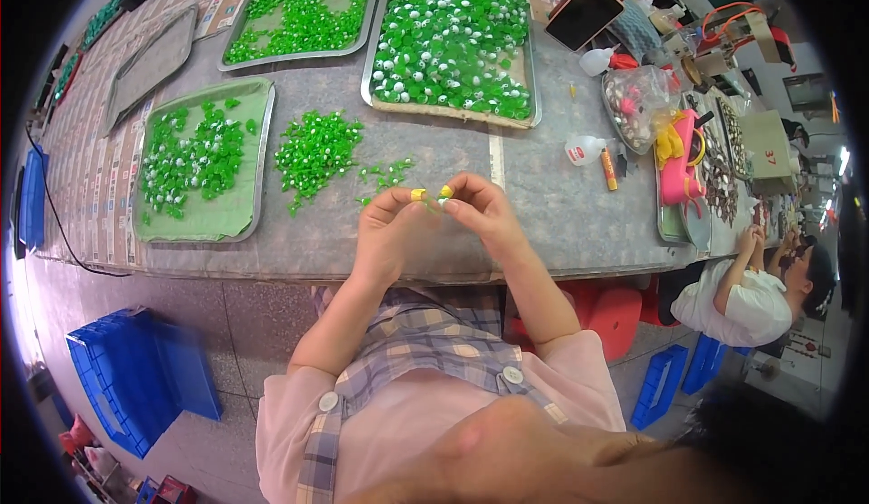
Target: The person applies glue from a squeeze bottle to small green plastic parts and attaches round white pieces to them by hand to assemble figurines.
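Now, hands: my left hand (385,232) and right hand (482,216) meet fingertip to fingertip above the table (561,223) edge, yellow caps on the tips.
Grip: both pinch one tiny green piece (432,202), too small to show its axis.
Beyond: loose green pile (317,153) lies ahead-left, nearer my left hand.
Far: trays (204,165) of green pieces.

A long grey worktable (543,205) stands over speckled floor (244,323), blue crates (127,377) beside it.
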A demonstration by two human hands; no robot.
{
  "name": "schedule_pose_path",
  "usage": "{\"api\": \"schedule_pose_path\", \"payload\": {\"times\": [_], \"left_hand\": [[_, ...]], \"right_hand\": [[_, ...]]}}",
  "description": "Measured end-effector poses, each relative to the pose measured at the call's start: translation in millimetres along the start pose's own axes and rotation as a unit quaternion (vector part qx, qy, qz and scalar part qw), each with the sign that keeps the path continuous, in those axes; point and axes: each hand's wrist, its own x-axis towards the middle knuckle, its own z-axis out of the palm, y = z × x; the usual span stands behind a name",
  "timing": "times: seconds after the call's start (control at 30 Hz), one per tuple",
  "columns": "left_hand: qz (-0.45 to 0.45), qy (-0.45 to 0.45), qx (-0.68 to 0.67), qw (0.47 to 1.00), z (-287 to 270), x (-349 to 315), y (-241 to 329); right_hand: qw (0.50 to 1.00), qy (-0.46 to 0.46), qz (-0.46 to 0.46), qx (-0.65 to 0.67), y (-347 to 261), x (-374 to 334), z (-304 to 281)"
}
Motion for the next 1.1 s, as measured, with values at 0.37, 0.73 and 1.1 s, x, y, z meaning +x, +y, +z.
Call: {"api": "schedule_pose_path", "payload": {"times": [0.37, 0.73, 1.1], "left_hand": [[-0.015, 0.013, -0.033, 0.999, -5, -5, 1], [-0.005, 0.048, 0.003, 0.999, 0, -7, 2], [0.155, 0.027, 0.256, 0.954, -5, -11, 3]], "right_hand": [[0.993, 0.011, 0.022, 0.115, 8, -8, 11], [0.995, 0.054, -0.089, -0.002, -3, -11, 18], [0.99, 0.091, -0.079, -0.071, -5, -19, 21]]}}
